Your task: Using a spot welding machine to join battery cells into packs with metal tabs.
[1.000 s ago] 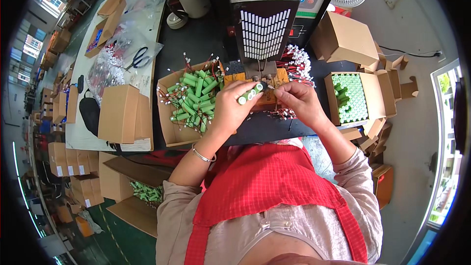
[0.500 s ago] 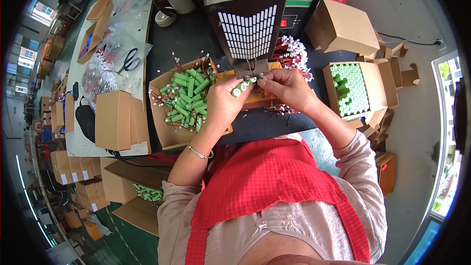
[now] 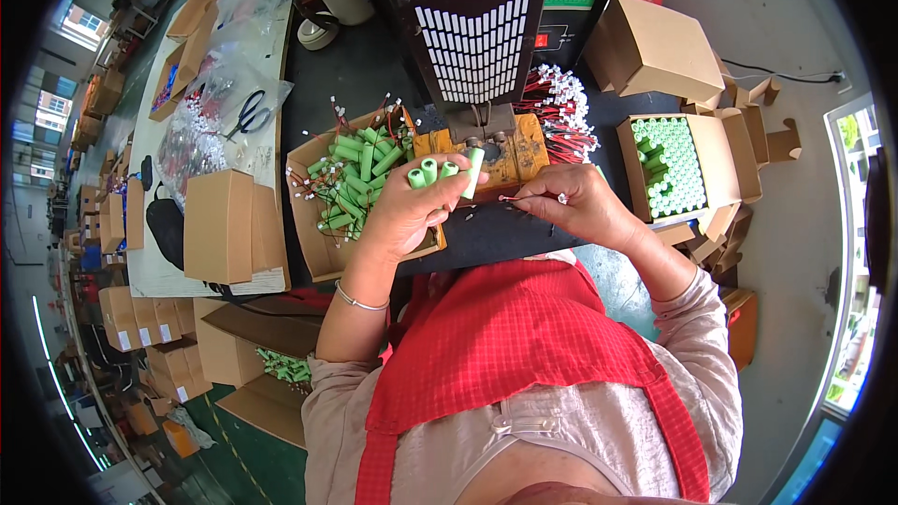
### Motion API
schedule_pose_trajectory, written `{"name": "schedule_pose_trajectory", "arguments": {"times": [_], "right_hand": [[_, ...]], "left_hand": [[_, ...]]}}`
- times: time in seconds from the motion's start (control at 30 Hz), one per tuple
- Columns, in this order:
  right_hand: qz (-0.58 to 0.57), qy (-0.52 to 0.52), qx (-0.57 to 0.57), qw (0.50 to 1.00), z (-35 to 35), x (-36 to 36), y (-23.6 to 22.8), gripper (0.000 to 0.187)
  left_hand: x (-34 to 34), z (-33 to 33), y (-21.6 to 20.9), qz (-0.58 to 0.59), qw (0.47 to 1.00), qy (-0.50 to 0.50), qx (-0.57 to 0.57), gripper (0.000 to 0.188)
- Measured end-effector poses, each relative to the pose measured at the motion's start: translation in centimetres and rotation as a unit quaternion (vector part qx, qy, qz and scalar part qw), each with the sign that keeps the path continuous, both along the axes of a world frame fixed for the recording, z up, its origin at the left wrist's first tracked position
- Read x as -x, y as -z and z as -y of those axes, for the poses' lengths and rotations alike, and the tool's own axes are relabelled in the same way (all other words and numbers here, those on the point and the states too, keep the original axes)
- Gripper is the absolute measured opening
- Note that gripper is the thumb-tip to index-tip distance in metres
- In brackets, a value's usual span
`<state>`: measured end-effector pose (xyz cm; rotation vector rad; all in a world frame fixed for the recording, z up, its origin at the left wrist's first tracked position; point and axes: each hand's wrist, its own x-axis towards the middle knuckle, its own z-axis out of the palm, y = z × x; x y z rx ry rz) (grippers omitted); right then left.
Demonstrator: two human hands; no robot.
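Several green battery cells [image 3: 429, 171] are held side by side in my left hand [image 3: 404, 210], its fingers wrapped round them. One more cell [image 3: 474, 171] stands nearly upright at the thumb, close to the worn yellow-brown block [image 3: 529, 151] under the welding head [image 3: 478, 122]. My right hand [image 3: 585, 201] pinches a thin red wire lead with a white plug [image 3: 562, 197], its bare end toward the cells and apart from them. An open cardboard box [image 3: 311, 257] with green cells and wired leads stands to the left of my left hand.
White-plugged red leads [image 3: 561, 103] lie in a bundle right of the welder. Farther right an open carton [image 3: 708, 168] holds rows of green cells. Scissors [image 3: 249, 114] and plastic bags [image 3: 238, 61] are on the left table. A tall dark machine [image 3: 572, 0] rises behind.
Both hands have drawn back from the welding head and moved apart. The cells in my left hand have tilted more upright, and a wire lead now shows in my right hand.
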<state>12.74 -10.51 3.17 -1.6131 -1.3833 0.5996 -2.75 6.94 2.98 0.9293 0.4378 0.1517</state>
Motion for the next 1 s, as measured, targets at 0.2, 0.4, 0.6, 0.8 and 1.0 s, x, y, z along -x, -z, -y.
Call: {"name": "schedule_pose_trajectory", "arguments": {"times": [0.2, 0.4, 0.6, 0.8, 1.0], "right_hand": [[0.055, 0.132, -0.049, 0.989, -0.4, 0.1, 1.4, 0.011], [0.001, 0.118, -0.062, 0.991, -2.5, 0.4, 1.5, 0.011], [-0.044, 0.104, -0.021, 0.993, -3.3, 0.0, 1.4, 0.011], [-0.019, 0.111, -0.041, 0.993, -3.2, -0.3, 1.8, 0.013], [-0.053, 0.171, -0.038, 0.983, -0.1, -1.6, 1.9, 0.014]], "left_hand": [[-1.1, 0.4, 1.2, -0.026, 0.973, -0.053, -0.223, 0.017], [-2.3, 0.8, 2.4, 0.008, 0.811, -0.113, -0.574, 0.019], [-2.6, 0.7, 2.7, 0.019, 0.789, -0.119, -0.602, 0.016], [-2.9, 0.8, 3.3, 0.026, 0.778, -0.123, -0.616, 0.016], [-1.0, -0.7, 2.1, -0.068, 0.824, -0.197, -0.527, 0.023]]}}
